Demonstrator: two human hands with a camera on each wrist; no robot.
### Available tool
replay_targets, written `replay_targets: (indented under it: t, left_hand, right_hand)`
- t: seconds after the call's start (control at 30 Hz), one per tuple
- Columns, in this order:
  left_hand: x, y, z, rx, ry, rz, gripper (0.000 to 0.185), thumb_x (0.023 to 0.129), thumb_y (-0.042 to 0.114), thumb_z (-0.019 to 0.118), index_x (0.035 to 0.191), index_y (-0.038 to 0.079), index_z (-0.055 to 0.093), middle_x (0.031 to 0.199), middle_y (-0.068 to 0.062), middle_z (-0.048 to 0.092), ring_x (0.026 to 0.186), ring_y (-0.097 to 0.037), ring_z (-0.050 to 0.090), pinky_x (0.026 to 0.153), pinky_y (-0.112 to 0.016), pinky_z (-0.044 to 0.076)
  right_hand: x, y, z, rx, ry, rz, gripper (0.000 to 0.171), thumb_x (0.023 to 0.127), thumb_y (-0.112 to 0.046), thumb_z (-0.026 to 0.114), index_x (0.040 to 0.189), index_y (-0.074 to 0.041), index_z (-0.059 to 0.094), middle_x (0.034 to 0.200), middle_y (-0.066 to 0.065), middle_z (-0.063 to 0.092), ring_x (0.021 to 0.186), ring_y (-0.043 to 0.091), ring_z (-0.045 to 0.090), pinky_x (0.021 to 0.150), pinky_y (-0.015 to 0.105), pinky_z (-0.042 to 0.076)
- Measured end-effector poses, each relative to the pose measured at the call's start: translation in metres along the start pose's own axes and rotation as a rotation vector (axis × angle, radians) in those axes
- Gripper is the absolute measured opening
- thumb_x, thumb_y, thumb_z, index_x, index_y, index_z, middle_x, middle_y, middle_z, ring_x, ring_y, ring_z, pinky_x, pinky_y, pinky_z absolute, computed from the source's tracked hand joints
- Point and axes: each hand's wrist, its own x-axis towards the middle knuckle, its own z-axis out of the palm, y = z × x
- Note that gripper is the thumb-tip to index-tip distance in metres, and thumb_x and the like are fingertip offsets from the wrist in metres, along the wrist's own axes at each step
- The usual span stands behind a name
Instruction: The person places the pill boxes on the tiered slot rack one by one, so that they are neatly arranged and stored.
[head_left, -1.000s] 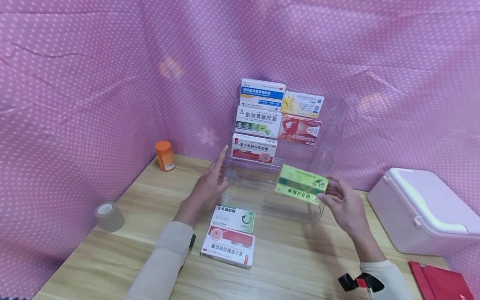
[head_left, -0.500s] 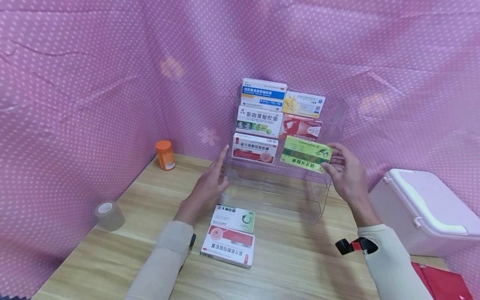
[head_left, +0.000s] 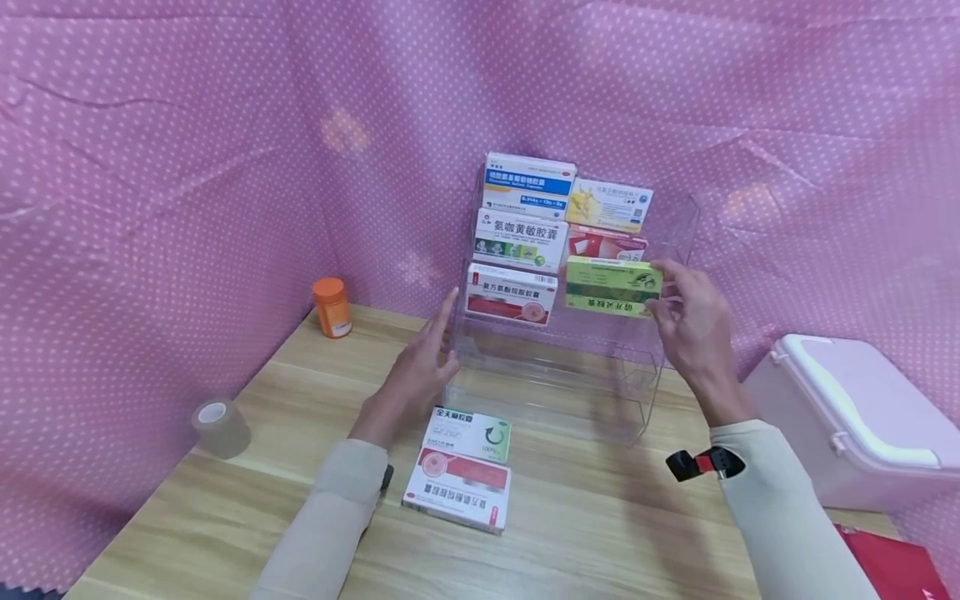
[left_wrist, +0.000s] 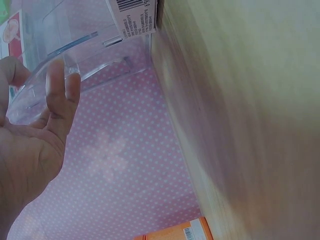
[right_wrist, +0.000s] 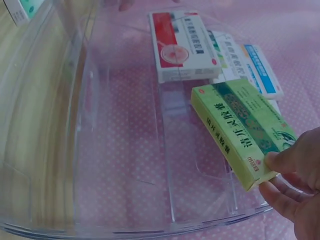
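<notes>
My right hand (head_left: 693, 329) pinches the right end of a green medicine box (head_left: 612, 286), thumb in front. The box is held at the third row of a clear stepped display rack (head_left: 555, 408), right of a white-and-red medicine box (head_left: 510, 296). In the right wrist view the green box (right_wrist: 245, 130) tilts, its left end near that white-and-red box (right_wrist: 182, 45). My left hand (head_left: 420, 367) rests at the rack's left side, fingers extended. In the left wrist view the left hand (left_wrist: 37, 145) touches the rack's clear side panel.
Upper rows hold a blue-and-white box (head_left: 528, 185), a yellow-and-white box (head_left: 609, 206), a white-and-green box (head_left: 520, 240) and a red box (head_left: 606, 244). Two boxes (head_left: 456, 487) lie before the rack. An orange bottle (head_left: 332, 308), tape roll (head_left: 221, 429), white case (head_left: 855, 417) and red pouch (head_left: 896, 562) stand around.
My right hand has lifted the green medicine box up and back to the rack's third row, turning it more level. The left hand stays at the rack's side.
</notes>
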Motion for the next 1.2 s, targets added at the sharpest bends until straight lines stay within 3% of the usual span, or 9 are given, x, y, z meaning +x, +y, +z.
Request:
replay_targets:
  t: [0.07, 0.17, 0.6, 0.9, 1.2]
  left_hand:
    - [0.0, 0.0, 0.0, 0.001, 0.002, 0.003, 0.114, 0.103, 0.008, 0.064, 0.159, 0.07, -0.013, 0.18, 0.002, 0.024, 0.133, -0.031, 0.06, 0.114, -0.057, 0.055]
    - [0.001, 0.0, 0.0, 0.001, 0.004, 0.008, 0.115, 0.102, 0.006, 0.065, 0.159, 0.07, -0.013, 0.179, 0.0, 0.027, 0.13, -0.03, 0.06, 0.112, -0.056, 0.056]
    - [0.001, 0.0, 0.001, 0.009, 0.007, 0.01, 0.113, 0.103, 0.008, 0.063, 0.159, 0.07, -0.013, 0.181, 0.004, 0.023, 0.135, -0.031, 0.059, 0.117, -0.058, 0.053]
    - [0.0, 0.001, 0.001, 0.009, 0.014, 0.01, 0.112, 0.103, 0.009, 0.064, 0.159, 0.07, -0.012, 0.182, 0.009, 0.015, 0.138, -0.032, 0.058, 0.119, -0.059, 0.05]
    - [0.0, 0.001, 0.001, 0.01, 0.011, 0.013, 0.112, 0.103, 0.008, 0.063, 0.16, 0.069, -0.012, 0.182, 0.007, 0.018, 0.131, -0.031, 0.061, 0.114, -0.06, 0.053]
  right_hand:
    - [0.002, 0.0, 0.0, -0.02, 0.006, -0.029, 0.054, 0.086, 0.013, 0.077, 0.137, -0.002, 0.068, 0.122, 0.032, 0.068, 0.097, 0.049, 0.074, 0.084, 0.055, 0.064]
    - [0.004, 0.002, 0.001, -0.043, -0.001, -0.048, 0.055, 0.085, 0.015, 0.077, 0.136, -0.004, 0.068, 0.122, 0.033, 0.068, 0.093, 0.052, 0.074, 0.083, 0.062, 0.063]
    - [0.003, 0.01, 0.015, -0.075, -0.034, -0.05, 0.054, 0.085, 0.017, 0.075, 0.135, -0.002, 0.067, 0.122, 0.033, 0.068, 0.094, 0.051, 0.074, 0.083, 0.061, 0.063]
    - [-0.002, 0.011, 0.03, -0.047, 0.018, 0.005, 0.049, 0.085, 0.014, 0.076, 0.131, -0.001, 0.068, 0.118, 0.031, 0.071, 0.097, 0.049, 0.075, 0.088, 0.061, 0.062]
    - [-0.007, 0.011, 0.034, -0.17, -0.021, -0.005, 0.037, 0.089, 0.01, 0.069, 0.124, -0.002, 0.069, 0.105, 0.029, 0.075, 0.094, 0.05, 0.072, 0.085, 0.065, 0.057]
